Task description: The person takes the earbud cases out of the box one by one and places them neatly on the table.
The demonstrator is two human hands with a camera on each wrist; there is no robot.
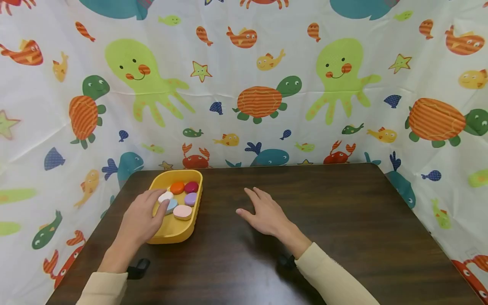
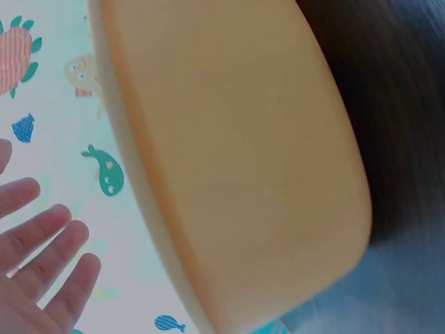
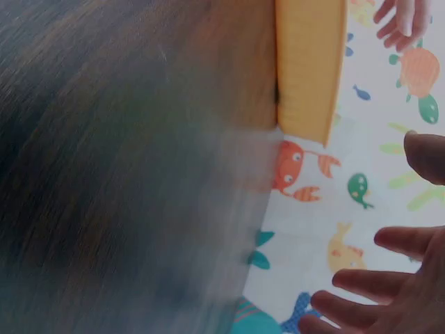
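Observation:
A yellow rectangular tray (image 1: 167,231) with rounded corners stands at the left of the table. Inside it lie several small smooth oval pieces: orange (image 1: 177,187), dark red (image 1: 191,187), purple (image 1: 190,199), pink (image 1: 183,212), white (image 1: 166,196) and light blue (image 1: 172,205); their exact kind is unclear. Over the tray's left side hovers my left hand (image 1: 139,218), fingers extended, partly covering the white and blue pieces. In the left wrist view the tray's outer wall (image 2: 243,153) fills the middle, apart from the fingers. My right hand (image 1: 267,216) hangs above the table with spread fingers, holding nothing.
The dark brown wooden table (image 1: 324,203) extends to the right of the tray. Behind it and along both sides hangs a white curtain (image 1: 225,25) printed with sea animals.

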